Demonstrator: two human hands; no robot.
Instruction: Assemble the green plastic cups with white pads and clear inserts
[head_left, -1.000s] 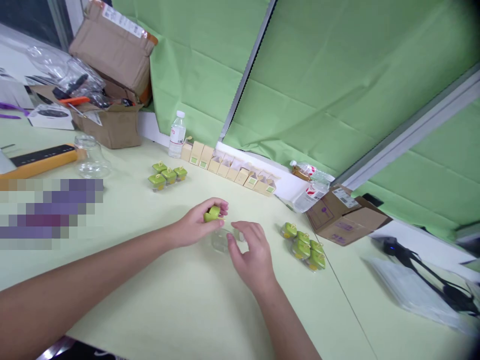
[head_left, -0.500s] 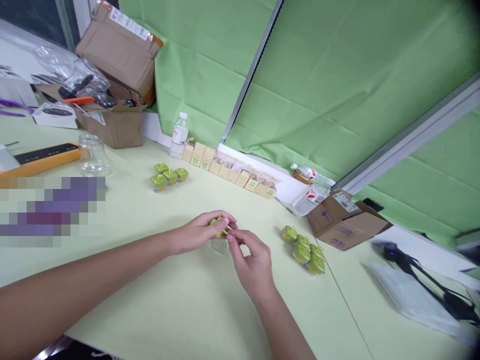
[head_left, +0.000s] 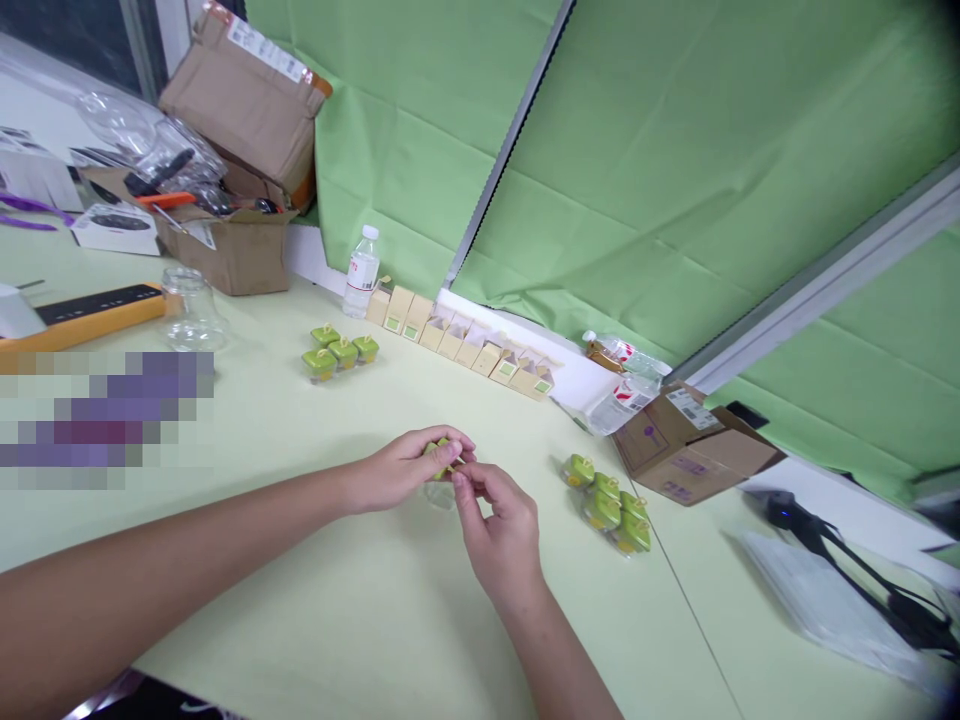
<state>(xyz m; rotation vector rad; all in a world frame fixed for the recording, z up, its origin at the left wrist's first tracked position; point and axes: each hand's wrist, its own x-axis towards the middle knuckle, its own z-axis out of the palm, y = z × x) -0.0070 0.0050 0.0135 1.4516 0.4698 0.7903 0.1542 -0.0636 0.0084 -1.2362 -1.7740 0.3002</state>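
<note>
Near the middle of the table, my left hand (head_left: 412, 465) is closed around the green lid (head_left: 435, 450) of a small clear jar (head_left: 440, 494). The jar's see-through body shows just below the fingers. From the right, my right hand (head_left: 501, 515) meets it with thumb and forefinger pinched at the lid's edge, on what looks like a thin yellowish cord; the fingertips mostly hide it. Similar green-lidded jars with small loops on top stand in two clusters, one group (head_left: 343, 352) at the back left and another group (head_left: 604, 506) to the right.
A row of small beige cartons (head_left: 454, 340) lines the back edge beside a water bottle (head_left: 361, 272). More bottles (head_left: 622, 400) and a cardboard box (head_left: 694, 440) sit at right. A glass flask (head_left: 191, 315), an orange power strip (head_left: 105, 318) and a filled box (head_left: 232, 250) occupy the left.
Both hands stay at almost the same place, with only slight finger movement at the lid's edge. The whole view has shifted very slightly.
</note>
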